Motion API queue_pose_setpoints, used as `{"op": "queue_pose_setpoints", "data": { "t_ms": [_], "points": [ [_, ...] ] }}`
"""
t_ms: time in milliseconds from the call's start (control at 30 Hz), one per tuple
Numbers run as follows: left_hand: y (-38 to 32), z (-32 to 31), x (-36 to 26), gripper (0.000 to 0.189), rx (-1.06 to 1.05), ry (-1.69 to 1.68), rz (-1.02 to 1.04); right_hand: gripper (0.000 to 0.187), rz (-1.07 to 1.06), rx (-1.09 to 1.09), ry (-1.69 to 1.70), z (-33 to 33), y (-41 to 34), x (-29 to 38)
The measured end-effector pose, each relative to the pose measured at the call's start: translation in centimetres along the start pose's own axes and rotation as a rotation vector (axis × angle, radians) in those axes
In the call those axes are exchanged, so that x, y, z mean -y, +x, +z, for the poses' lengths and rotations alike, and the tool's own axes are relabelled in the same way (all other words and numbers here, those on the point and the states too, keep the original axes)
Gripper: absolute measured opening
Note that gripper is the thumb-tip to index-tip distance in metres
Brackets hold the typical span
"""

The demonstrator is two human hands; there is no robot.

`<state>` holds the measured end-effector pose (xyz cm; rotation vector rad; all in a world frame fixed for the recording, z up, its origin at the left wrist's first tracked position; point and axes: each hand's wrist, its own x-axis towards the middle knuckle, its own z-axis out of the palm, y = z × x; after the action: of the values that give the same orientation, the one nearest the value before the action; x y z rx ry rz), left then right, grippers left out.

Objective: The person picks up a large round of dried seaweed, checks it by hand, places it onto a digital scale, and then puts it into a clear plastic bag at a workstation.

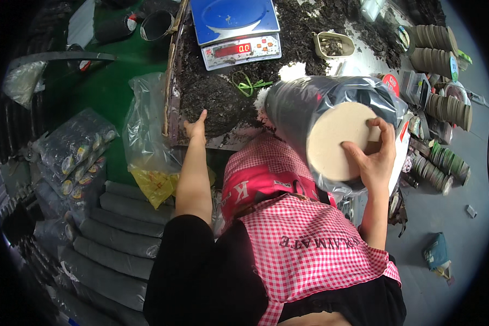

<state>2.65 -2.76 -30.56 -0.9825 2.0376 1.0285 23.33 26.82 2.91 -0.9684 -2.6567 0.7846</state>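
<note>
My right hand (377, 155) grips a round beige disc (334, 150) by its right side, thumb on the face and fingers near the rim. The disc lies against the end of a large dark cylinder (293, 98) wrapped in clear plastic film (368, 95), tilted towards me over the table's front edge. My left hand (195, 129) reaches to the table's front left corner, thumb apart from the fingers, with nothing visible in it. Under and beyond it spreads dark crumbly material (216, 104). A green tied strip (248, 84) lies there too.
A digital scale (240, 49) with a blue pan stands at the back, its display lit. Right of it sits a small cream tub (333, 45). Stacks of round discs (448, 110) line the right side. At left are a clear plastic bag (142, 118) and wrapped grey rolls (110, 252).
</note>
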Motion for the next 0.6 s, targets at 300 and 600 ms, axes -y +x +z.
{"op": "queue_pose_setpoints", "data": {
  "t_ms": [300,600],
  "points": [
    [-0.8,-5.8,-1.4,0.112,0.409,-0.330,0.026,0.050,-0.473,-0.093,-0.043,3.5,-4.2,5.8],
    [-8.4,-13.2,-4.4,0.063,0.954,-0.756,0.462,0.092,-0.149,0.275,0.589,16.3,-1.3,9.8]
  ]
}}
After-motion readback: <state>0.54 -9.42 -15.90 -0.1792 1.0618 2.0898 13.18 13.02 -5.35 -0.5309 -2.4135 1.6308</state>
